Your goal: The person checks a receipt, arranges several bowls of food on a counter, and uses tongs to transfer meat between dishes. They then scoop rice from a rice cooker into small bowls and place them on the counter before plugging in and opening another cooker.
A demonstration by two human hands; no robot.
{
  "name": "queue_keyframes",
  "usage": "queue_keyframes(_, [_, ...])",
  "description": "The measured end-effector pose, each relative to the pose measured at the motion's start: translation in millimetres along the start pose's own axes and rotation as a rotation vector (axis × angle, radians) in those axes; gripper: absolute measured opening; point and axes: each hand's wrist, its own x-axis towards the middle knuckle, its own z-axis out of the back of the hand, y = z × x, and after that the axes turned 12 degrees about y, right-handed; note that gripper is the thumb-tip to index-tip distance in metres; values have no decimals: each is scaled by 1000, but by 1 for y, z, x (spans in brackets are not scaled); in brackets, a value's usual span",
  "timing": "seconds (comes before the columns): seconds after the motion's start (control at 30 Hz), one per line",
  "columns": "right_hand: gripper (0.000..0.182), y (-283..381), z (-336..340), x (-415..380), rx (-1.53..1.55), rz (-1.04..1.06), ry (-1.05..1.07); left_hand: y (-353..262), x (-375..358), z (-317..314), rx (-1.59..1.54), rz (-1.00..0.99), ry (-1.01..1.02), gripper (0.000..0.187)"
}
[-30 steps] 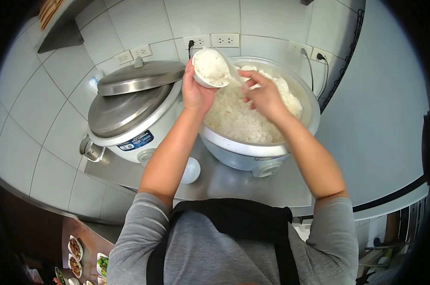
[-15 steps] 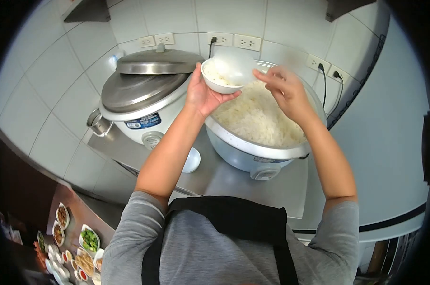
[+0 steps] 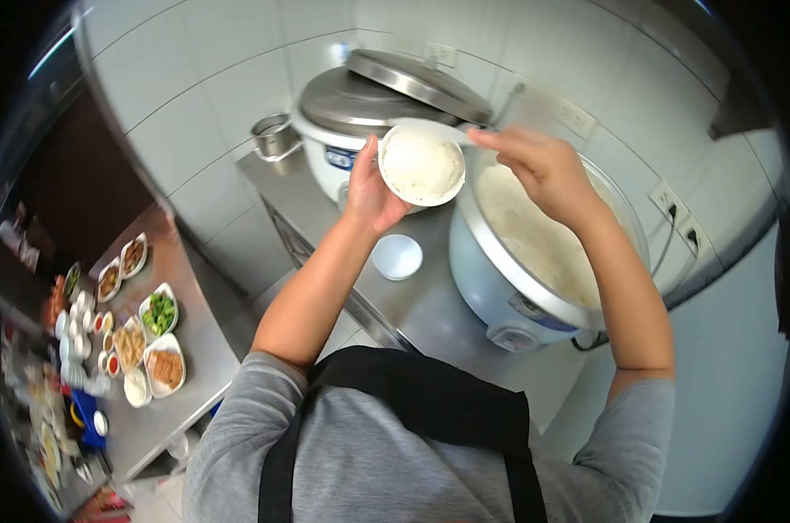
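Observation:
My left hand (image 3: 376, 193) is closed around a small white bowl (image 3: 447, 199), thumb at its rim. Rice (image 3: 419, 166) fills it almost to the edge, with its surface facing me. A pale rice paddle (image 3: 443, 131) lies along the bowl's far rim. Its handle end is in the closed fingers of my right hand (image 3: 539, 170), which hangs over the open rice cooker (image 3: 500, 253). Blurred rice (image 3: 543, 240) shows inside the cooker. Below my left hand, a second small white bowl (image 3: 398, 258) stands on the steel counter.
A second rice cooker (image 3: 325, 157) with stacked metal lids (image 3: 369, 96) stands behind, beside a metal pot (image 3: 275, 137). At left, a steel table (image 3: 181, 418) carries several dishes, including green vegetables (image 3: 159, 314). Power cords (image 3: 665, 235) hang at right.
My view has swung left, bringing more of the side table into sight. The bowl has tipped to face me, and the paddle has shifted from over the rice to the bowl's far rim.

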Motion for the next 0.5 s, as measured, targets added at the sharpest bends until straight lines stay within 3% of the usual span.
queue_keyframes(0.07, [49, 19, -5, 16, 209, 129, -132, -19, -22, 0, 27, -90, -67, 68])
queue_keyframes(0.17, [51, 32, -53, 33, 300, 283, 12, -45, -58, 1, 39, -187, -179, 66])
queue_keyframes(0.3, [42, 72, -65, 68, 360, 385, 140, -71, -111, 0, 63, -298, -243, 66])
queue_keyframes(0.33, [41, 84, -69, 79, 465, 422, 70, -79, -127, 1, 78, -324, -265, 65])
queue_keyframes(0.5, [42, 140, -124, 118, 528, 513, 128, -114, -209, 9, 71, -395, -371, 63])
